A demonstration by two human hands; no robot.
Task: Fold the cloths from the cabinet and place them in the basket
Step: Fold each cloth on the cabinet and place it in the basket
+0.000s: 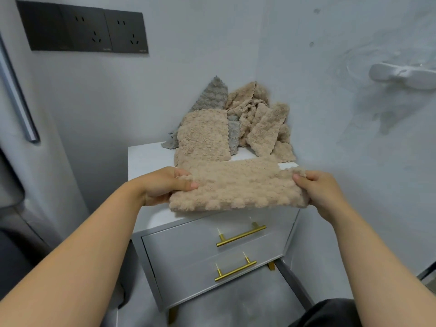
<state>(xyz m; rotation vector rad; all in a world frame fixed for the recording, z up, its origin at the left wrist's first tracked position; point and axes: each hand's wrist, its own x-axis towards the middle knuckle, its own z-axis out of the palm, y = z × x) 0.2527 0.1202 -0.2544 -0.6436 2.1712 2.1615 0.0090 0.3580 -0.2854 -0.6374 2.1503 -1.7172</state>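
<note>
A heap of cloths [238,123] is filling the back right of the cabinet top [148,161], pressing into the corner where the rear wall [165,86] and right wall [342,142] are meeting. A bare strip is lying open along the top's left side. The stretched beige cloth [236,187], pinched by the left hand [162,185] and right hand [323,192], is spanning the front edge. Two brass drawer handles [241,236] are jutting forward below. A white wall holder [401,75] is protruding high on the right, well apart.

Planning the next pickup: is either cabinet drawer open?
No, the upper drawer and lower drawer both sit closed, fronts flush with the cabinet.
</note>
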